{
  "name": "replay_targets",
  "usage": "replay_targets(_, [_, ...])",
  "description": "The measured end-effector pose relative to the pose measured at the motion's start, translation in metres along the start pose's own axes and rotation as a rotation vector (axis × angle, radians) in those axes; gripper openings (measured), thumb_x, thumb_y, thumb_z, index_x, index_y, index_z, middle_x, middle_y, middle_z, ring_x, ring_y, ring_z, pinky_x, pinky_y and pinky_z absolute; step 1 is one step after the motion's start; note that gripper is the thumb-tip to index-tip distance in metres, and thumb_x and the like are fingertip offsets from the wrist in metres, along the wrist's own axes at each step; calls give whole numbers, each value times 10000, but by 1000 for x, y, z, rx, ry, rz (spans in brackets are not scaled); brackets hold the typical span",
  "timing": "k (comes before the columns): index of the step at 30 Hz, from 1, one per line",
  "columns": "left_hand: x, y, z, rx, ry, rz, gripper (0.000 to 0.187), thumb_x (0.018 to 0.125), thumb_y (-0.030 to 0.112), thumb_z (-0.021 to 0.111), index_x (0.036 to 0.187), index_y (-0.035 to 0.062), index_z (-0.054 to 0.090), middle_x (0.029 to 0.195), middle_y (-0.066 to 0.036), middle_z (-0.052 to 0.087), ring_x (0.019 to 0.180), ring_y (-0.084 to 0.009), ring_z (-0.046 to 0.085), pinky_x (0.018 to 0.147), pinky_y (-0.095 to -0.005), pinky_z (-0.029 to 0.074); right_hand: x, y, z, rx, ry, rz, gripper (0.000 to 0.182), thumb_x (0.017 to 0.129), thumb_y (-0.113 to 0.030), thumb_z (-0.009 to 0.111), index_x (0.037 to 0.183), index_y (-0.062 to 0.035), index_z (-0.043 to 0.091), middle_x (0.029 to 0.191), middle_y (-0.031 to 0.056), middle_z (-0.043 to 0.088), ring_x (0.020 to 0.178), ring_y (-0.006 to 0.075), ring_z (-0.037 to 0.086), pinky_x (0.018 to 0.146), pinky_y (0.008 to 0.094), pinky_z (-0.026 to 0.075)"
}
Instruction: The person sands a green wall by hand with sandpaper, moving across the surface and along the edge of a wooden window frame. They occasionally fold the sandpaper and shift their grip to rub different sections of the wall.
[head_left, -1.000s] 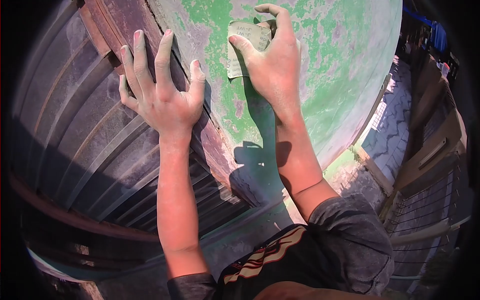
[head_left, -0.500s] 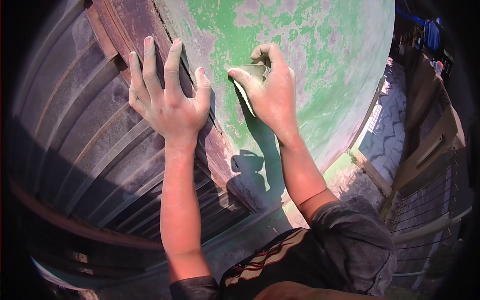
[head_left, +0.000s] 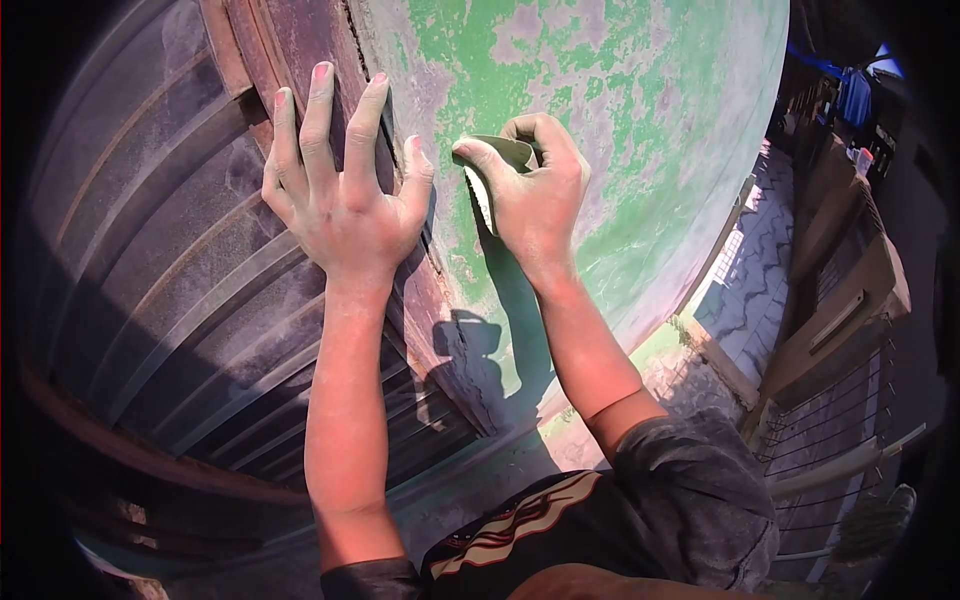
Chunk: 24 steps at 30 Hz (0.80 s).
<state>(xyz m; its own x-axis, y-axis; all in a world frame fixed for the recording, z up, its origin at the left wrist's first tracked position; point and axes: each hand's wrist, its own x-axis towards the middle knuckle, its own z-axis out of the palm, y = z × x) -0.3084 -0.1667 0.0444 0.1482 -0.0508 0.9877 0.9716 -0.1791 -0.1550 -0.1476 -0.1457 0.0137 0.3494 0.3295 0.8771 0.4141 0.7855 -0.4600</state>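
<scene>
My left hand (head_left: 352, 205) lies with fingers spread against the brown frame (head_left: 290, 50) beside the wall, and its fingers look dusty. In my right hand (head_left: 540, 190) is a folded sheet of sandpaper (head_left: 512, 152), pinched between thumb and curled fingers. The sandpaper sits against the green wall (head_left: 620, 200), whose paint is patchy with pale grey areas showing through. Part of the sheet is hidden under my right hand.
Left of the frame is a dark slatted shutter or door (head_left: 160, 230). On the right, beyond the wall's edge, runs a paved walkway (head_left: 745, 290) beside a brown wooden panel (head_left: 850, 300) and a wire grille (head_left: 830, 420). A blue cloth (head_left: 853, 97) hangs at the upper right.
My right hand and the sandpaper have shifted slightly down and left in view. The camera view has moved a little, and my left hand stays spread against the frame.
</scene>
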Motion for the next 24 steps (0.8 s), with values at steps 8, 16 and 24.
replay_targets(8, [0,-1,4,42,9,6,594,847,400,726,1433,327,656,1610,12,494,1504,-288,420,1159,-468,326,-11,4,2,62,28,163,520,717,-164,976,1042,-25,596,896,97,613,712,223,587,685,374,518])
replay_targets(16, [-3,1,3,55,1,-7,583,846,388,725,1422,328,657,1593,18,499,1498,-286,418,1163,-470,322,-4,1,1,99,-37,158,697,721,-147,993,1198,-59,492,1006,55,513,822,137,563,712,303,532])
replay_targets(24, [-5,0,2,32,-11,-12,553,846,389,733,1392,328,670,1591,24,503,1504,-283,413,1160,-485,316,9,-12,4,162,30,198,655,712,-144,992,1143,-52,508,938,25,501,817,133,490,743,293,479])
